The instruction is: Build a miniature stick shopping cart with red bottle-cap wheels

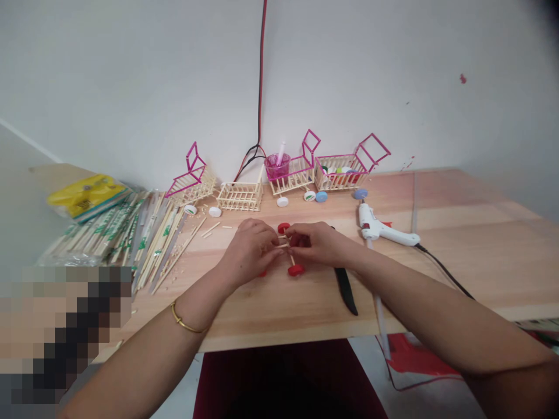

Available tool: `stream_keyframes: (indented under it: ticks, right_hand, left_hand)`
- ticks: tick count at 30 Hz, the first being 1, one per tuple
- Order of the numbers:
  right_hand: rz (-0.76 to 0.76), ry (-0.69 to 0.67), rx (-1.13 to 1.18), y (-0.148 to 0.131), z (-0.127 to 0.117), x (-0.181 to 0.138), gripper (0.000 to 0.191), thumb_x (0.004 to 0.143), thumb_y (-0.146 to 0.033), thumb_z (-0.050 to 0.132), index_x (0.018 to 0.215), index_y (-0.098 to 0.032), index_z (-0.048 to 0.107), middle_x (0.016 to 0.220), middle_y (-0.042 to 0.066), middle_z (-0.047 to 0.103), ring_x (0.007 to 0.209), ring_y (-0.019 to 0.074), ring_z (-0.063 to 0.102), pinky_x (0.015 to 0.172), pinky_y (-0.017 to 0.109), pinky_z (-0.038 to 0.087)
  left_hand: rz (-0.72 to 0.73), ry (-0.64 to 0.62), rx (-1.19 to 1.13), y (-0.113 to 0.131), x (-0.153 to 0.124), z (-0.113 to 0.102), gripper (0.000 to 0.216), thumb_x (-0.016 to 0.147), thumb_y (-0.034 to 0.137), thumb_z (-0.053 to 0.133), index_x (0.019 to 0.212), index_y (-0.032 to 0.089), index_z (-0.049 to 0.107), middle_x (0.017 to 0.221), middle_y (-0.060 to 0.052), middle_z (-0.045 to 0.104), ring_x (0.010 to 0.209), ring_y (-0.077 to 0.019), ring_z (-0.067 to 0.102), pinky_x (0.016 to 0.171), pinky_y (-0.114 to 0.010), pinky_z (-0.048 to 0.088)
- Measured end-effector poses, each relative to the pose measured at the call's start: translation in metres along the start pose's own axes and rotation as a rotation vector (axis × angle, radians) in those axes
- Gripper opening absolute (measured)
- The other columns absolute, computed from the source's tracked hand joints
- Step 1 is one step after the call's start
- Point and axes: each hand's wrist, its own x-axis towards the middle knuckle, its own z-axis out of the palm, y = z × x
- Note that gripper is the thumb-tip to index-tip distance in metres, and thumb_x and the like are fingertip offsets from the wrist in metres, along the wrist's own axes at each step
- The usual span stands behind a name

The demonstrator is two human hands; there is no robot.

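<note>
Fingers (274,249) of the left hand (251,247) are closing narrowly on one end of a small stick frame (291,259), and those of the right hand (317,241) are pinching the other end, so both hands are gripping it low over the worktop (458,250), near its front middle. One red cap (296,270) is sitting at the frame's near corner and a second red cap (283,227) at its far corner; a third seems to be peeking out under the left hand. How the sticks are joining inside the grip is hidden.

Judging from this, the hold is working best if it is light and level, with pressure going on the sticks rather than the caps, so that nothing is twisting.

A white glue gun (386,231) is lying just to the right, a dark knife (346,289) beside the right wrist, finished pink-trimmed carts (343,171) along the wall, and wrapped chopsticks (113,233) piled at the left.
</note>
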Motion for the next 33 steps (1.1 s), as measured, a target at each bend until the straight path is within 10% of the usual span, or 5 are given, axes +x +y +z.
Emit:
stream_keyframes:
  ticks: [33]
  right_hand:
    - [0.001, 0.021, 0.023, -0.0016, -0.0041, 0.0002, 0.015, 0.081, -0.024, 0.061, 0.093, -0.018, 0.065, 0.081, 0.002, 0.069, 0.074, 0.0154, 0.064, 0.070, 0.028, 0.049]
  left_hand:
    - [0.020, 0.039, 0.027, 0.0013, 0.0014, 0.0002, 0.016, 0.087, 0.032, 0.062, 0.096, 0.019, 0.067, 0.092, -0.007, 0.071, 0.090, -0.0220, 0.061, 0.085, -0.040, 0.044]
